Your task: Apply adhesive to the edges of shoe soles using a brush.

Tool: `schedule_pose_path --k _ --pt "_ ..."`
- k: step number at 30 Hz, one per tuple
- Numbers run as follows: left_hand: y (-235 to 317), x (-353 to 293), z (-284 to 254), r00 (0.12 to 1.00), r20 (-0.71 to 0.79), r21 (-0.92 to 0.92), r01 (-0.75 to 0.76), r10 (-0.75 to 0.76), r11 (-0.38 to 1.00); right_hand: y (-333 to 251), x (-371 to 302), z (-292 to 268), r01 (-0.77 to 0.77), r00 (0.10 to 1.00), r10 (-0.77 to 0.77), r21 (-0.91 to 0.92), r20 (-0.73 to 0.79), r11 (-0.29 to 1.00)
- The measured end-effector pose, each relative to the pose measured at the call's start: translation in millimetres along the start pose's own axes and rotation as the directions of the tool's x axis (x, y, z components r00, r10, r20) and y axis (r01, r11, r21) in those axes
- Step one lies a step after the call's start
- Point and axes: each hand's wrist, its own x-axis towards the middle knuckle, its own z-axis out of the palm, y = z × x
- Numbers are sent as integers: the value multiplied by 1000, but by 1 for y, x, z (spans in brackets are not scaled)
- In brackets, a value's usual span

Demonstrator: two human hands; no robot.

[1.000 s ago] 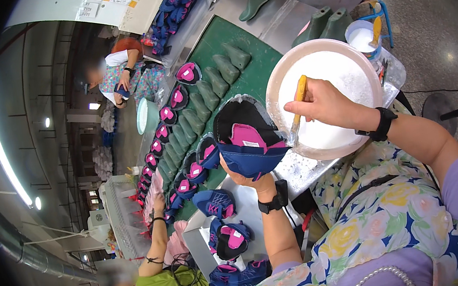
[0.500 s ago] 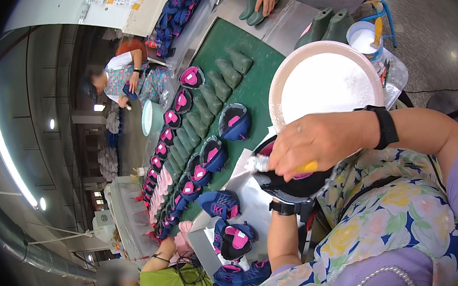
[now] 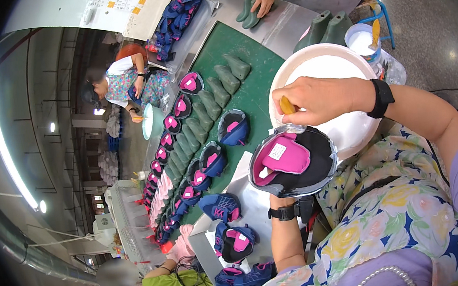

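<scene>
A shoe upper (image 3: 315,168), dark blue outside with black lining and a pink insole bearing a white label, is held bottom side up before me. My left hand (image 3: 283,200) supports it from beneath, its fingers mostly hidden behind the upper. Closed around a brush's yellow handle (image 3: 287,106), my right hand (image 3: 318,98) is over the upper's far rim, in front of the basin. The brush's bristles are largely hidden; greyish-white wet coating shows along the rim. Just beyond stands a wide pale pink basin (image 3: 318,50) of white liquid.
Rows of green shoe lasts (image 3: 227,78) and blue-pink uppers (image 3: 233,128) line the green belt (image 3: 260,90). More uppers (image 3: 219,206) lie at my left. A small white bucket (image 3: 362,41) with a brush stands beyond the basin. Co-workers sit across and at left; one hand (image 3: 264,0) touches green lasts.
My right hand has moved up and away from across the upper to its far rim, turning the brush. The upper's inside is now uncovered.
</scene>
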Motion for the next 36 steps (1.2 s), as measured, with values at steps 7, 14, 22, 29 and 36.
schedule_pose_path --k 7,14,22,29,36 --pt "5 6 -4 988 38 100 -151 147 984 -1 -5 -13 -136 991 135 44 24 990" --pt "14 13 -12 946 45 211 -324 322 922 2 -11 -2 40 999 -41 -35 -22 999" --pt "22 26 -27 876 -15 295 -457 482 839 -8 -38 31 98 917 8 245 -399 965" --pt "16 24 -32 828 -52 313 -518 559 796 4 -43 40 -69 961 119 201 -248 977" --pt "15 27 -35 813 -47 308 -541 581 783 3 -35 41 -105 983 131 185 -132 977"
